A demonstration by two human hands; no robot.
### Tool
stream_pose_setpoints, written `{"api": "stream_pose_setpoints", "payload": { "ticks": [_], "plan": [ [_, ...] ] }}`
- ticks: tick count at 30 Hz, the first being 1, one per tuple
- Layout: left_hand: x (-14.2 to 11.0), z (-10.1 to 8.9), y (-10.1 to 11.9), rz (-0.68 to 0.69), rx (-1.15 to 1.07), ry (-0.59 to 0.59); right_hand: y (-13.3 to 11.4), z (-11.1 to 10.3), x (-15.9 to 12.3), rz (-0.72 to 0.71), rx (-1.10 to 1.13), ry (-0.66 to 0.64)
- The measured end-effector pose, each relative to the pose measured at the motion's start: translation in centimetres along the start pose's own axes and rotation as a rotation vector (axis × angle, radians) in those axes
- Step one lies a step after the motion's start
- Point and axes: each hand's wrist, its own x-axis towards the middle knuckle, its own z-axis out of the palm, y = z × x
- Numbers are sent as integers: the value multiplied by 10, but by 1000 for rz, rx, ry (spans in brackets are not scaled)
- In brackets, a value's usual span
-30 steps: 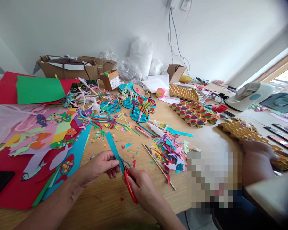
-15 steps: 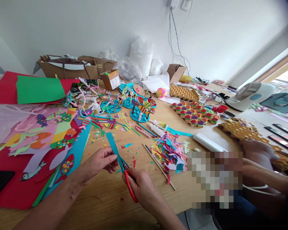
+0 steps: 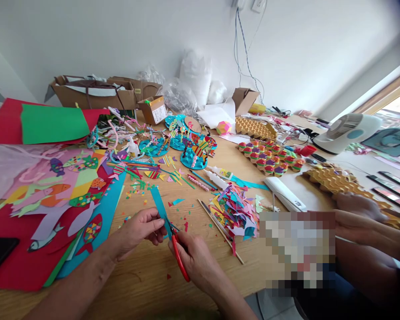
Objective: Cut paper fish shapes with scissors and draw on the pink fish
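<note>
And there it was, front and centre above the wooden table (image 3: 136, 271): the blue paper strip (image 3: 158, 200), caught between two busy hands! The left hand (image 3: 148, 226) had it in a neat pinch, thumb on top, the other fingers curled in loosely beneath. On the opposite flank, the right hand (image 3: 196, 258) was closed firmly round the red-handled scissors (image 3: 180, 262), whose blades pointed up and away and met the lower part of the strip; how far apart those blades stood could not be told, so little of them showed. The free end of the strip poked out past the left thumb, leaning left, with a sprinkle of tiny paper bits (image 3: 186, 226) on the tabletop nearby. To the right of the scissors lay a thin wooden stick (image 3: 222, 232), then a bright heap of scraps (image 3: 235, 213), with glue bottles (image 3: 216, 181) just behind. Out on the left wing, paper fish (image 3: 86, 199) were spread over coloured sheets (image 3: 30, 271). And at far right, a co-worker's hand (image 3: 358, 206) lay over the edge of a cardboard egg tray (image 3: 326, 180), a white device (image 3: 283, 193) resting near it
</note>
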Motion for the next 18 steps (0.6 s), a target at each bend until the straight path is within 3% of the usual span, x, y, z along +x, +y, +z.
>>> {"api": "stream_pose_setpoints", "payload": {
  "ticks": [18],
  "plan": [
    [-1,-2,-1,-1,-14,27,6,5,0,-4,-5,27]
  ]
}}
